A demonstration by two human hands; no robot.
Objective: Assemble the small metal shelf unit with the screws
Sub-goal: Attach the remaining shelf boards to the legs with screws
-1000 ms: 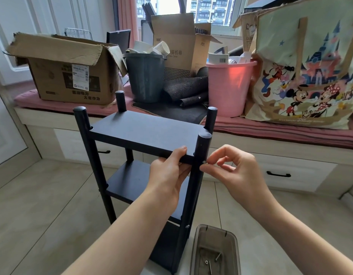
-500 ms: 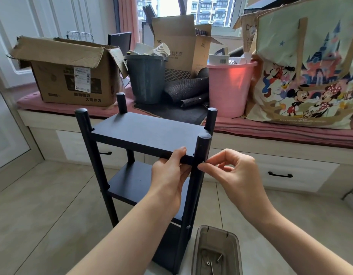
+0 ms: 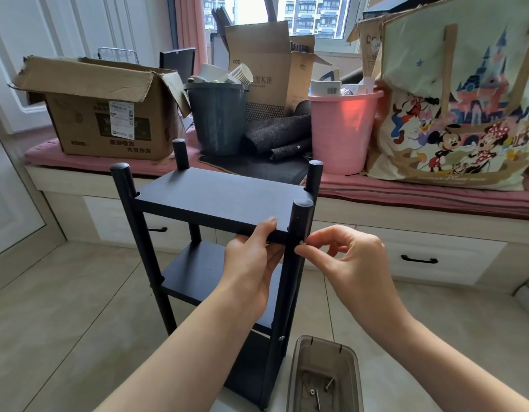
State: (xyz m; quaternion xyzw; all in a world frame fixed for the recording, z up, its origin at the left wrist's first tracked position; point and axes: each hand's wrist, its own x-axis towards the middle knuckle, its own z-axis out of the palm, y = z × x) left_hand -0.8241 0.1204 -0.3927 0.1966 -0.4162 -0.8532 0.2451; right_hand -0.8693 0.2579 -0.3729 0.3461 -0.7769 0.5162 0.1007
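Left hand [image 3: 251, 263] first: I've got it gripping the front edge of the top shelf [image 3: 221, 200], thumb on top, fingers curled underneath, right beside the near right post [image 3: 290, 278]. Right hand [image 3: 349, 263] is up against that same post from the other side, thumb and forefinger pinched together on a screw [image 3: 301, 242] at the joint where shelf meets post. Only a speck of the screw shows between my fingertips, so I can't say how far in it sits. Both hands are close, with just the post between them.

Only the head view to go on. From it, the shelf unit [image 3: 197, 263] stands upright on the tiled floor [image 3: 64, 322], straight in front of me, black, four round posts, a middle shelf [image 3: 194, 272] below the top one and a lower panel near the floor. Another screw head [image 3: 281, 338] shows lower down the near right post.

Down at the bottom edge, just right of the unit's foot, sits a clear tray [image 3: 325, 352] with a few loose screws [image 3: 318, 395] in it.

Behind the unit runs a window seat with a pink cushion [image 3: 405, 194], carrying a cardboard box [image 3: 108, 114], a dark bucket [image 3: 218, 120], a pink bucket [image 3: 343, 132] and a cartoon tote bag [image 3: 456, 108].
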